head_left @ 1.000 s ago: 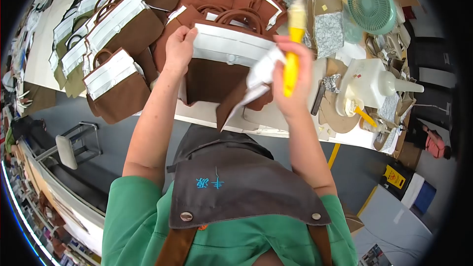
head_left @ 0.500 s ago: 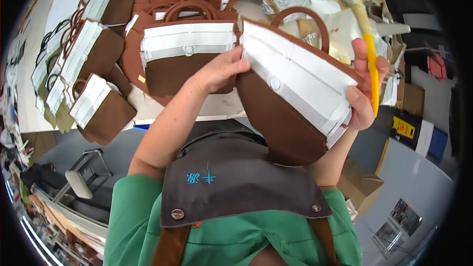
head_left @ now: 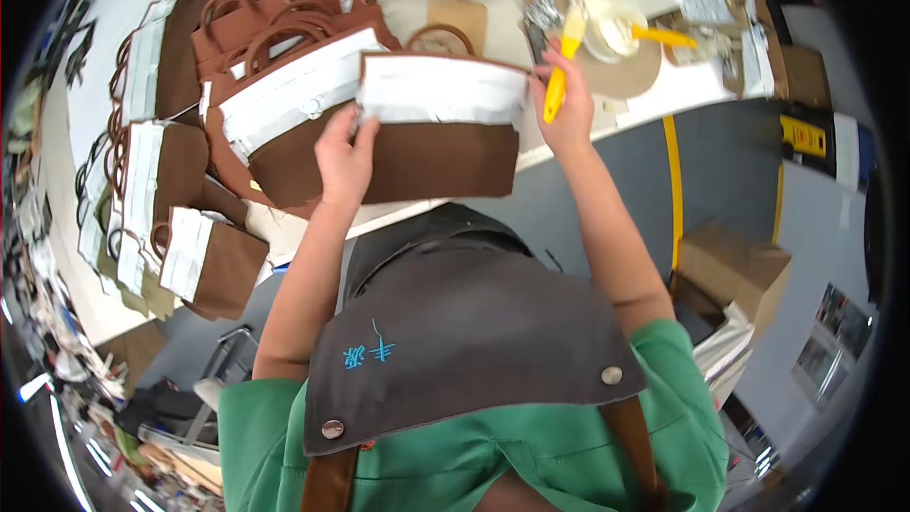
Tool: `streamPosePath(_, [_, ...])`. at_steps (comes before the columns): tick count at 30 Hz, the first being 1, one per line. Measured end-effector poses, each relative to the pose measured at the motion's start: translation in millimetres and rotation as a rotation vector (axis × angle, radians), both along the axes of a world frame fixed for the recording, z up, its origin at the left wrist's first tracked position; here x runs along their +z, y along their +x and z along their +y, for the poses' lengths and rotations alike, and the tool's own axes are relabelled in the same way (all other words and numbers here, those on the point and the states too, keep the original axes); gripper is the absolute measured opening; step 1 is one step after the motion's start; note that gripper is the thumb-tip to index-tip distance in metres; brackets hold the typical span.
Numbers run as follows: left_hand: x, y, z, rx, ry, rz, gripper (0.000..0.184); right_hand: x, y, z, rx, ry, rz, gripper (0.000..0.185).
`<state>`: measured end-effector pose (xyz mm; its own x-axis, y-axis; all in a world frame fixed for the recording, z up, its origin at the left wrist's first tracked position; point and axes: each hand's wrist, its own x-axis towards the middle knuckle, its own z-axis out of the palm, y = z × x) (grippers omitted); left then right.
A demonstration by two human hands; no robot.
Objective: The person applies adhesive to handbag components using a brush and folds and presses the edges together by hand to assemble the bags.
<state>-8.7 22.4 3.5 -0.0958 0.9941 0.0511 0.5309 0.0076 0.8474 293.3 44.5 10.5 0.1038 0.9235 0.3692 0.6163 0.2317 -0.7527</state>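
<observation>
Two yellow-handled brushes (head_left: 568, 66), one white tub (head_left: 603, 42) and one open cardboard box (head_left: 749, 270) were in view. One apron (head_left: 474, 322) had two metal snaps (head_left: 611, 375) and two brown straps (head_left: 328, 484). Two yellow floor stripes (head_left: 673, 171) and one yellow sign (head_left: 804, 136) showed. The overlapping brown bags (head_left: 441, 156) could not be counted exactly.

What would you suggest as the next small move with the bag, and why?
I would probably settle the bag flat on the table before brushing: the left hand and right hand are at its two ends, and the right also grips the brush, so it seems hard to brush until that hand lets go.
</observation>
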Motion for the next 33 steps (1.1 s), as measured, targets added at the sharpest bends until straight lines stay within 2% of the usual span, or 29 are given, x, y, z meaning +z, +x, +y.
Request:
streamPosePath(1, [-0.1, 2.5, 2.8, 0.059, 0.032, 0.022, 0.026, -1.3, 1.2, -13.8, -0.035, -0.017, 0.001, 0.041])
streamPosePath(2, [1.5, 7.0, 2.3, 0.144, -0.020, -0.125, 0.029, -1.8, 2.3, -19.0, -0.017, 0.009, -0.006, 0.039])
streamPosePath(4, [-9.9, 0.5, -4.0, 0.134, 0.179, 0.227, 0.035, -7.0, 5.0, -28.1, 0.004, 0.039, -0.017, 0.038])
streamPosePath(5, [-7.9, 4.6, -9.2, 0.128, 0.171, 0.226, 0.035, -17.5, 3.8, -45.4, 0.014, -0.005, 0.030, 0.038])
streamPosePath(7, [-2.1, 21.5, -20.6, -0.009, 0.479, 0.402, 0.038, -28.3, -0.1, -73.3, 0.032, -0.114, 0.036, 0.038])
streamPosePath(8, [-1.7, 26.1, -29.0, -0.191, 0.364, 0.409, 0.038, -31.9, -2.8, -79.1, 0.027, -0.120, 0.040, 0.038])
streamPosePath(10, [-14.6, 39.5, -37.7, -0.532, 0.259, 0.242, 0.045, -37.4, -11.3, -85.2, -0.002, -0.087, -0.025, 0.039])
streamPosePath(11, [-15.6, 45.4, -39.0, -0.537, 0.255, 0.246, 0.045, -38.4, -15.0, -85.3, -0.006, -0.090, -0.020, 0.039])
streamPosePath(13, [-17.5, 53.7, -42.2, -0.608, 0.150, 0.429, 0.061, -38.7, -21.1, -82.7, -0.017, -0.144, 0.066, 0.043])
streamPosePath(14, [-18.9, 53.0, -44.3, -0.612, 0.144, 0.428, 0.061, -37.1, -23.1, -81.6, -0.020, -0.151, 0.068, 0.043])
streamPosePath(16, [-21.8, 52.3, -44.5, -0.654, 0.126, 0.527, 0.073, -33.6, -22.8, -75.7, -0.025, -0.131, 0.014, 0.046])
streamPosePath(17, [-22.0, 53.3, -45.4, -0.661, 0.131, 0.536, 0.081, -34.7, -21.6, -72.8, -0.032, -0.128, 0.013, 0.046])
streamPosePath(20, [-21.5, 56.5, -49.2, -0.688, 0.081, 0.587, 0.091, -37.1, -19.9, -63.7, 0.019, -0.145, -0.060, 0.049])
streamPosePath(22, [-19.9, 57.0, -51.1, -0.701, 0.067, 0.589, 0.097, -34.9, -20.5, -57.1, -0.010, -0.244, 0.029, 0.051])
streamPosePath(26, [-16.7, 60.4, -51.6, -0.728, 0.036, 0.660, 0.110, -35.8, -18.7, -58.8, 0.011, -0.110, -0.109, 0.052])
streamPosePath(29, [-8.9, 74.8, -53.0, -0.709, 0.041, 0.558, 0.109, -35.6, -27.3, -64.5, 0.001, -0.149, -0.011, 0.054])
streamPosePath(31, [-7.4, 90.1, -44.5, -0.693, 0.088, 0.484, 0.106, -12.8, -40.4, -60.4, -0.065, -0.243, 0.322, 0.054])
streamPosePath(32, [-6.2, 97.8, -35.3, -0.695, 0.145, 0.412, 0.103, -6.9, -44.8, -56.8, -0.064, -0.244, 0.318, 0.054])
streamPosePath(33, [-1.4, 104.7, -24.4, -0.594, 0.227, 0.367, 0.074, -0.8, -46.9, -52.7, -0.030, -0.231, 0.389, 0.054])
